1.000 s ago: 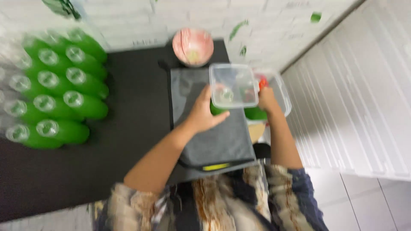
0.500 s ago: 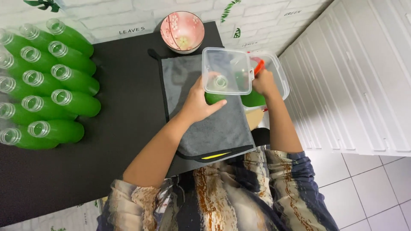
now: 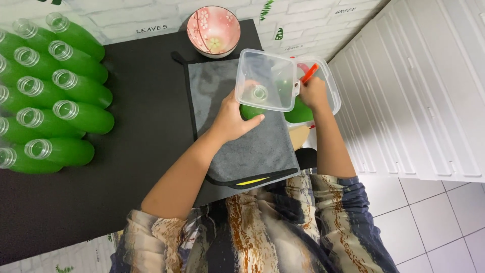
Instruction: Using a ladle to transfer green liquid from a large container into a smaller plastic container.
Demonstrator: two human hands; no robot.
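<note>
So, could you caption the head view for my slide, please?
Left hand holds a green bottle; right hand lifts a clear lid.

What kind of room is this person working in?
Probably a home kitchen or pantry corner: white cupboard doors, a tiled floor, and a black table with a pink bowl and rows of green bottles.

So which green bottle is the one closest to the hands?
The green bottle standing on the grey cloth under the clear container, gripped by the left hand. All the other green bottles sit grouped at the far left of the black table.
</note>
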